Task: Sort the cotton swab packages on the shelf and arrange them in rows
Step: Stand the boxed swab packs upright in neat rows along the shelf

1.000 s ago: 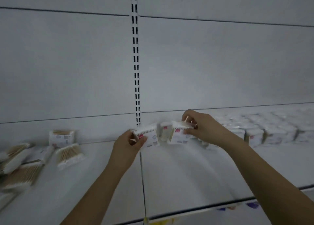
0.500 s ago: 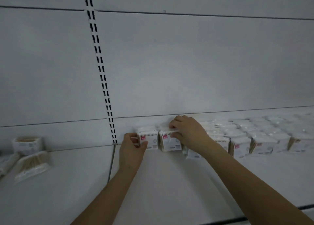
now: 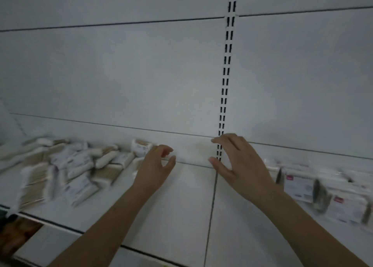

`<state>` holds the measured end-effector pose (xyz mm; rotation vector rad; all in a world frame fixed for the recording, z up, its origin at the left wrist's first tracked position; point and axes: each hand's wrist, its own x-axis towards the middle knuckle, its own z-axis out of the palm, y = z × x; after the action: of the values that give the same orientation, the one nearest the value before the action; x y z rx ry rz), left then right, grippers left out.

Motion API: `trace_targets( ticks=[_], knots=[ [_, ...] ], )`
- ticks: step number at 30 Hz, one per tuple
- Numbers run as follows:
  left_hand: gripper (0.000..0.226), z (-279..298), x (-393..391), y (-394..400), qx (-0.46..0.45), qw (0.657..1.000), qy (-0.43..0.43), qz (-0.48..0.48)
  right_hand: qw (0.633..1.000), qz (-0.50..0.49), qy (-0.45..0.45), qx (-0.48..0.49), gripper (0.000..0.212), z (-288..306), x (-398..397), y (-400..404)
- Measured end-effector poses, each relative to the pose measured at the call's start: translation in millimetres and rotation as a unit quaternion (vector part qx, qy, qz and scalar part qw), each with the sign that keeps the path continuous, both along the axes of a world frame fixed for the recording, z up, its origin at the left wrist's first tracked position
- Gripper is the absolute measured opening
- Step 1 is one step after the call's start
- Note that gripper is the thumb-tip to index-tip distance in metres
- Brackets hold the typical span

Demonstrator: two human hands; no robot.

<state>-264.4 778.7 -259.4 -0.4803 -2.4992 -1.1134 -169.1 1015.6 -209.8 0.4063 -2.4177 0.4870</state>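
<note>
**Both hands empty over the bare middle of the shelf**

Both of the person's hands hover above the white metal shelf (image 3: 181, 202), close to its back edge, and neither holds anything. The left hand (image 3: 156, 169) has its fingers (image 3: 165, 148) loosely curved, thumb apart from them, and it sits just right of the loose heap. The right hand (image 3: 240, 161) is spread, fingers extended toward the back panel, its fingertips overlapping the white slotted upright strip (image 3: 226, 69) that runs down the pale grey back panel (image 3: 121, 75).

On the left part of the shelf lies a jumbled heap of cotton swab packages (image 3: 66, 165), clear wrappers showing tan wooden sticks and white labels, lying flat and tilted at many angles, some overlapping. One small white-labelled swab box (image 3: 141, 146) stands at the back edge, just beside the left hand's fingers. The heap is blurred, so single packs are hard to separate.

On the right, near the right forearm, a row of white swab packages with small red marks (image 3: 323, 194) stands side by side along the shelf, running off the right edge of the view. A dark seam (image 3: 212, 206) divides the shelf surface between the two hands.
</note>
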Motion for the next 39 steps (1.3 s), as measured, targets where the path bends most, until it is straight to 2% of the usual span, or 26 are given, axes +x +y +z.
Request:
trace_targets(
  ticks=[2, 5, 7, 9, 11, 14, 17, 19, 22, 25, 26, 29, 32, 35, 39],
  knots=[
    [0.022, 5.5, -13.0, -52.5, -0.025, 0.999, -0.004, 0.025, 0.999, 0.028, -0.04, 0.0, 0.051, -19.6, -10.8, -42.0],
    [0.047, 10.6, -20.8, -128.3, -0.107, 0.993, -0.042, 0.019, 0.992, 0.062, -0.106, 0.013, 0.062, -46.3, -29.4, -102.0],
    [0.061, 7.6, -19.8, -168.2, -0.209, 0.976, -0.065, -0.007, 0.987, 0.059, -0.144, 0.038, 0.069, -58.4, -43.5, -138.2],
    [0.075, -2.2, -18.4, -194.7, -0.318, 0.946, -0.051, -0.035, 0.982, 0.033, -0.176, 0.055, 0.074, -66.4, -58.1, -169.3],
    [0.082, -14.0, -18.1, -207.4, -0.352, 0.934, -0.031, -0.055, 0.976, -0.006, -0.212, 0.048, 0.079, -73.3, -73.4, -194.0],
    [0.083, -28.0, -22.7, -210.1, -0.318, 0.947, -0.018, -0.039, 0.967, -0.057, -0.247, 0.023, 0.077, -85.6, -91.8, -219.2],
    [0.076, -29.2, -28.1, -204.0, -0.292, 0.956, 0.014, -0.02, 0.974, -0.054, -0.215, -0.037, 0.053, -91.1, -94.6, -229.0],
    [0.065, -26.2, -29.9, -199.6, -0.236, 0.971, 0.027, -0.013, 0.978, -0.05, -0.198, -0.051, 0.042, -90.0, -89.6, -230.5],
    [0.036, -13.3, -34.7, -196.4, -0.147, 0.989, 0.012, -0.012, 0.975, -0.066, -0.18, -0.111, 0.047, -84.4, -84.6, -231.0],
    [0.031, 0.6, -43.0, -191.9, -0.112, 0.992, 0.021, -0.058, 0.959, -0.095, -0.187, -0.191, 0.026, -74.1, -80.0, -227.2],
    [0.027, 3.7, -46.4, -189.5, -0.1, 0.992, 0.012, -0.074, 0.958, -0.1, -0.186, -0.196, 0.022, -71.4, -79.0, -223.1],
    [0.019, 10.5, -56.6, -179.2, -0.059, 0.994, -0.022, -0.092, 0.941, -0.086, -0.21, -0.249, 0.03, -66.5, -75.8, -209.1],
    [0.016, 16.1, -64.3, -163.1, 0.048, 0.992, -0.095, -0.07, 0.908, -0.086, -0.234, -0.337, 0.032, -66.4, -67.1, -196.2],
    [0.015, 19.8, -63.8, -143.4, 0.181, 0.957, -0.212, -0.083, 0.878, -0.092, -0.24, -0.405, 0.019, -65.7, -52.7, -183.5],
    [0.012, 22.2, -58.6, -117.6, 0.219, 0.925, -0.284, -0.129, 0.848, -0.073, -0.209, -0.482, 0.022, -61.7, -30.9, -163.1]
  ],
)
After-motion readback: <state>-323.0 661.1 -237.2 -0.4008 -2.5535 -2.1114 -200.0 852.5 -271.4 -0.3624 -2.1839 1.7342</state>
